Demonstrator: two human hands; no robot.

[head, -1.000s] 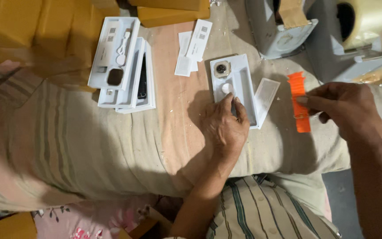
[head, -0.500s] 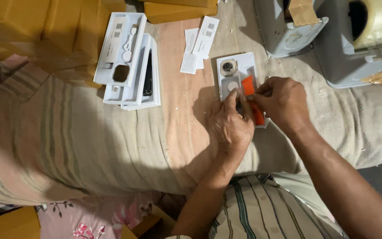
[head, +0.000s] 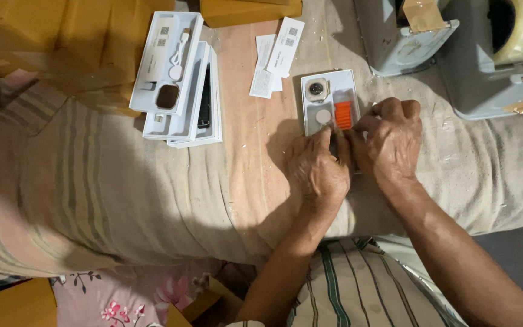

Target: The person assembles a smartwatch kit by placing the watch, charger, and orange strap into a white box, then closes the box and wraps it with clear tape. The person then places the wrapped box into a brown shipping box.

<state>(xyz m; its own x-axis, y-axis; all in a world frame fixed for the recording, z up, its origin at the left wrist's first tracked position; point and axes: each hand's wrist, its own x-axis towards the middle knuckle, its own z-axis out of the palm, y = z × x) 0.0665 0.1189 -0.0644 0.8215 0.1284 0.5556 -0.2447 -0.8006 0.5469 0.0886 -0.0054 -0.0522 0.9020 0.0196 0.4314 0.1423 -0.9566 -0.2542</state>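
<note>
A white tray (head: 328, 82) lies on the striped cloth and holds a watch body (head: 316, 89), a round white disc (head: 323, 116) and an orange strap (head: 344, 114). My left hand (head: 316, 169) rests on the tray's near end, fingers pressing down on it. My right hand (head: 388, 142) is beside it, fingertips on the near end of the orange strap, pushing it into the tray's slot. The lower part of the tray is hidden under both hands.
Stacked white open boxes (head: 177, 79) with a cable and an empty insert lie at the left. White paper leaflets (head: 276, 57) sit by the tray. Yellow cartons (head: 43, 36) stand far left; grey tape dispensers (head: 443, 42) far right.
My right hand carried the orange strap from the cloth at the right over to the tray and laid it in. My left hand stayed on the tray.
</note>
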